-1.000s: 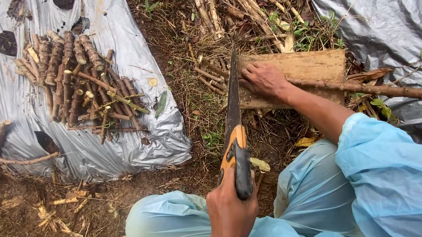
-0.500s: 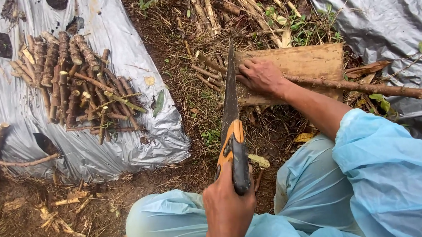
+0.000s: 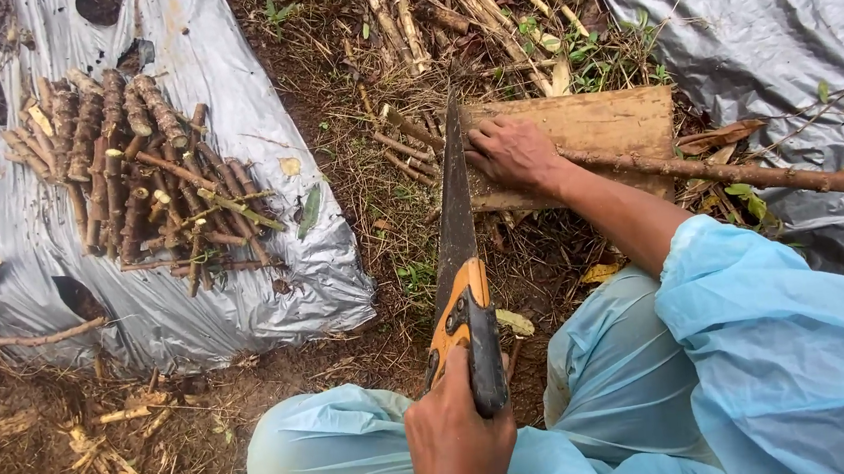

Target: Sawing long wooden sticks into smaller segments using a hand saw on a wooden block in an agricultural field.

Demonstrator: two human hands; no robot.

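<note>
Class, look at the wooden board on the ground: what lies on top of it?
On the wooden board lie the right hand and a long stick it holds down. The stick's end under the hand is hidden.

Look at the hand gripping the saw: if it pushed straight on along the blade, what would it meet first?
The left hand points the saw up the picture; probably the long stick that the right hand pins to the board, though depth is unclear.

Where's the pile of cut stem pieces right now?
In the head view, the pile of cut stem pieces lies upper left on the silver plastic sheet, left of the saw and the wooden board.
</note>
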